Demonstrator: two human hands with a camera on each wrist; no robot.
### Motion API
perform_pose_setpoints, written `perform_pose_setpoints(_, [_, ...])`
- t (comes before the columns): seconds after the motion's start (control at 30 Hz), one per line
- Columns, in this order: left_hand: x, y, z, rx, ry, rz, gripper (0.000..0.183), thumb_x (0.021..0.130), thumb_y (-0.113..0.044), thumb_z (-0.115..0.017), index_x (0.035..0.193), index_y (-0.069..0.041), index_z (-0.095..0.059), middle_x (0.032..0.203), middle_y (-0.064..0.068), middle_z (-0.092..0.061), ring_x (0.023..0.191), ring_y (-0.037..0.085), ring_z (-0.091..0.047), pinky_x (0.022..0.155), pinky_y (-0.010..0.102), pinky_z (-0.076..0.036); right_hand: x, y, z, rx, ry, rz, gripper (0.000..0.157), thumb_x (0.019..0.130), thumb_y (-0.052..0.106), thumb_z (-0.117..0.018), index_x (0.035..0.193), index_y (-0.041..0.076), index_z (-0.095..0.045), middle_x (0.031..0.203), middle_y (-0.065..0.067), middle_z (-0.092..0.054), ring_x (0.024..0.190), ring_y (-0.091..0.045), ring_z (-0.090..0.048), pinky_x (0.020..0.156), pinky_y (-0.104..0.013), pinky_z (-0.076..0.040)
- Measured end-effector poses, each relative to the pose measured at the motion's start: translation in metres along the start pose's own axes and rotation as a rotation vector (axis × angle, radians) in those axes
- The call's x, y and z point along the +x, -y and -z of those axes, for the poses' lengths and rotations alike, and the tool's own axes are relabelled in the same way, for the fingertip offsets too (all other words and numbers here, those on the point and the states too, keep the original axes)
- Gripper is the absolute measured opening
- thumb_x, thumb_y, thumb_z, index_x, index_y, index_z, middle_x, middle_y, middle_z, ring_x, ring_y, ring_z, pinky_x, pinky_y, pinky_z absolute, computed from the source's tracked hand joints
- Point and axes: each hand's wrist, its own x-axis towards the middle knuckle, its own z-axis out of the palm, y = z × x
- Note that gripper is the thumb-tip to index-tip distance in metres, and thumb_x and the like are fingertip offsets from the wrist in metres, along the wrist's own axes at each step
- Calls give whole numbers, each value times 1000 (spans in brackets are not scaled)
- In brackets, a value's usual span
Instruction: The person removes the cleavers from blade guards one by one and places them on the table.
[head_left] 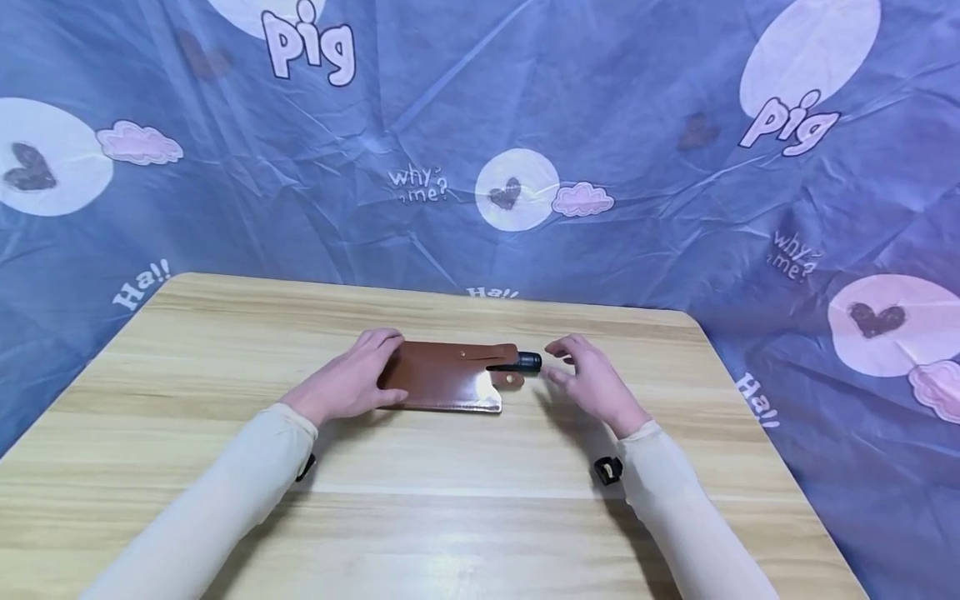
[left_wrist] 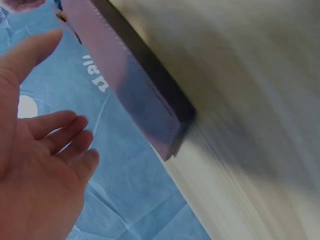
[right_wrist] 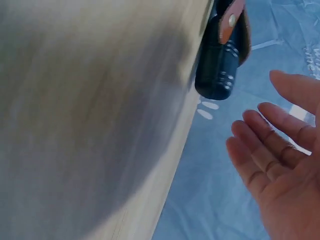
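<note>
A brown leather knife sheath (head_left: 442,375) lies flat on the wooden table, its broad end to the left. From its right end a black handle (head_left: 529,362) sticks out beside a small snap strap (head_left: 510,380); any blade is hidden inside. My left hand (head_left: 348,379) is at the sheath's left end, thumb on the near side. In the left wrist view its relaxed fingers (left_wrist: 75,135) show a gap to the leather. Just off the handle's tip, my right hand (head_left: 588,379) has loosely bent fingers that hold nothing; the right wrist view shows them apart from the handle (right_wrist: 216,75).
The light wood table (head_left: 450,517) ends at a rounded far edge. Behind it hangs a wrinkled blue printed cloth (head_left: 420,100). Small black pieces (head_left: 607,470) show at both wrists.
</note>
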Motion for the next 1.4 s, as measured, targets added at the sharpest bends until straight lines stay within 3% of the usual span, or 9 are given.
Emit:
perform_pose_setpoints(0.23, [11,3,2,-71,69,35,92,81,-33,-80,145,13,-33,149,27,-33,139,41,-27,113,50,-22,9,2,-8,44,92,-7,41,89,12,-72,123,-4,-56,119,-19,-60,111,-38,-58,96,-50,-45])
perform_pose_setpoints(0.5, [32,6,0,-123,87,-2,91,76,-33,-83,142,12,-39,146,25,-38,138,37,-30,114,45,-22,14,2,-11,-8,70,-29,49,89,15,-73,130,-4,-53,123,-19,-58,111,-36,-56,96,-49,-44])
perform_pose_setpoints(0.93, [36,8,-3,-126,121,19,101,72,-42,-86,144,10,-37,148,23,-36,139,36,-28,114,45,-22,25,2,-15,-2,104,-34,52,91,15,-70,136,-3,-51,132,-19,-53,116,-38,-53,98,-51,-43])
perform_pose_setpoints(1.2, [47,10,3,-134,143,-4,101,70,-43,-87,141,11,-40,144,22,-39,136,37,-30,112,44,-25,29,2,-14,-57,136,-21,54,91,16,-71,136,-4,-51,128,-18,-53,117,-37,-52,100,-51,-41])
perform_pose_setpoints(1.4, [46,10,0,-143,167,11,107,67,-43,-90,142,11,-37,145,22,-37,136,36,-30,112,44,-25,34,0,-18,-45,152,-26,49,91,15,-71,133,-4,-54,125,-17,-55,115,-36,-54,98,-50,-43])
